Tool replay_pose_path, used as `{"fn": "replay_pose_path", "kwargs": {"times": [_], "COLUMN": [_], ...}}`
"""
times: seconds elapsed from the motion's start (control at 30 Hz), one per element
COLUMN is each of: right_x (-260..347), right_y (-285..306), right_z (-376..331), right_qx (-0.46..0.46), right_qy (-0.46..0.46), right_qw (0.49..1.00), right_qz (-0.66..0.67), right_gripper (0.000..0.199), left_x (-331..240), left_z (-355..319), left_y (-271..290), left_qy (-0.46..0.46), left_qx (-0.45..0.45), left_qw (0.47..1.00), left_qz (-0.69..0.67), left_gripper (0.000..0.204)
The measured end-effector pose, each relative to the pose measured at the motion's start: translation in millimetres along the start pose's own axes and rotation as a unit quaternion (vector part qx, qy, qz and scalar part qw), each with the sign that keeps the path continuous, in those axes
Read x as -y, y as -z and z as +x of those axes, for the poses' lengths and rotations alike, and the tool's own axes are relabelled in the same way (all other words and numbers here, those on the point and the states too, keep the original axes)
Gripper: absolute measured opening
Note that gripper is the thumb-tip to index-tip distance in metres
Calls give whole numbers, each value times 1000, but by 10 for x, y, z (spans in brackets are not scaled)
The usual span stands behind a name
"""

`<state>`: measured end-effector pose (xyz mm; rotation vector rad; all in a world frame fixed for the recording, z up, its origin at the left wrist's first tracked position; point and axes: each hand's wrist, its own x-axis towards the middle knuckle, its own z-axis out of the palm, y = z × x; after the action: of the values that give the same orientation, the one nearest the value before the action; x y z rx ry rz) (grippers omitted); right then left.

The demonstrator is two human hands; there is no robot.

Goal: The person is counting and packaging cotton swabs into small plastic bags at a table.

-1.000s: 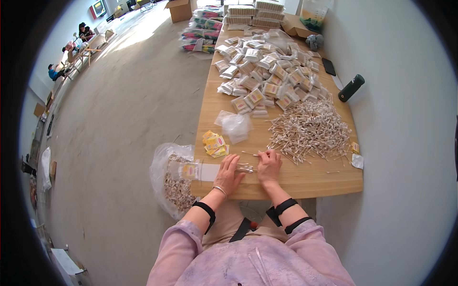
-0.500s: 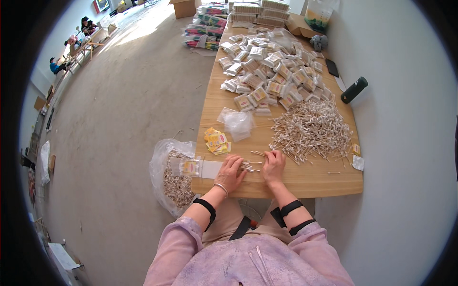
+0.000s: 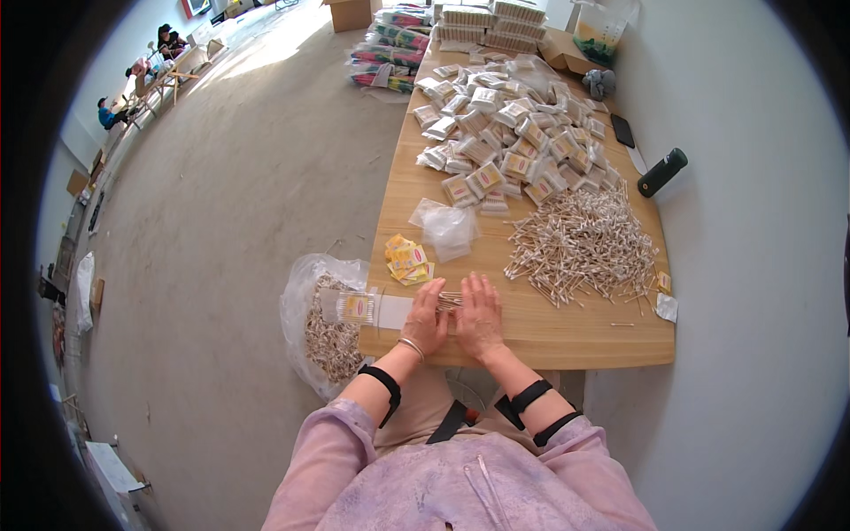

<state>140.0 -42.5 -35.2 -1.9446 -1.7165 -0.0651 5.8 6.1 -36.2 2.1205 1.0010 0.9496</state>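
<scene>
A small bundle of cotton swabs (image 3: 450, 301) lies on the wooden table between my two hands. My left hand (image 3: 426, 319) curls against the bundle's left end. From the other side my right hand (image 3: 479, 317) presses on the right end, fingers together and pointing away from me. Left of my left hand is a white strip (image 3: 394, 312). At its far end, by the table's left edge, sits a clear bag of swabs with a yellow card (image 3: 357, 307). Beyond my left hand lie yellow printed cards (image 3: 408, 259) and clear empty bags (image 3: 445, 230).
A large heap of loose swabs (image 3: 580, 243) covers the table's right side. Behind it are piled filled swab packets (image 3: 509, 124). A black bottle (image 3: 662, 173) and phone (image 3: 622, 130) stand by the wall. Beside the table's left edge sits an open plastic sack of swabs (image 3: 328, 327).
My right hand has moved left, bringing its swabs in against the bundle at my left hand. The gap between the hands has narrowed. The view has shifted slightly.
</scene>
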Motion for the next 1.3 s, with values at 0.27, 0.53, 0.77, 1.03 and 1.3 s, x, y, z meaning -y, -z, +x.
{"fn": "replay_pose_path", "kwargs": {"times": [0.27, 0.53, 0.77, 1.03, 1.3], "right_x": [29, -100, -180, -163, -78], "right_y": [107, 77, 163, 0, -76], "right_z": [-166, -96, -67, -64, 12], "right_qx": [244, 207, 107, -37, -60], "right_qy": [79, 105, -43, -134, -130], "right_qw": [964, 968, 992, 932, 915], "right_qz": [-65, -92, 46, 336, 377], "right_gripper": [81, 79, 74, 68, 68], "left_x": [35, 89, 173, -107, -78], "left_z": [26, 54, 52, 34, 62], "left_y": [-21, -45, -110, -330, -300], "left_qy": [35, 67, 163, 142, 162], "left_qx": [-79, -86, -86, -64, -93], "left_qw": [994, 988, 950, 961, 948], "left_qz": [-60, -107, -251, -227, -258], "left_gripper": [46, 40, 40, 41, 41]}}
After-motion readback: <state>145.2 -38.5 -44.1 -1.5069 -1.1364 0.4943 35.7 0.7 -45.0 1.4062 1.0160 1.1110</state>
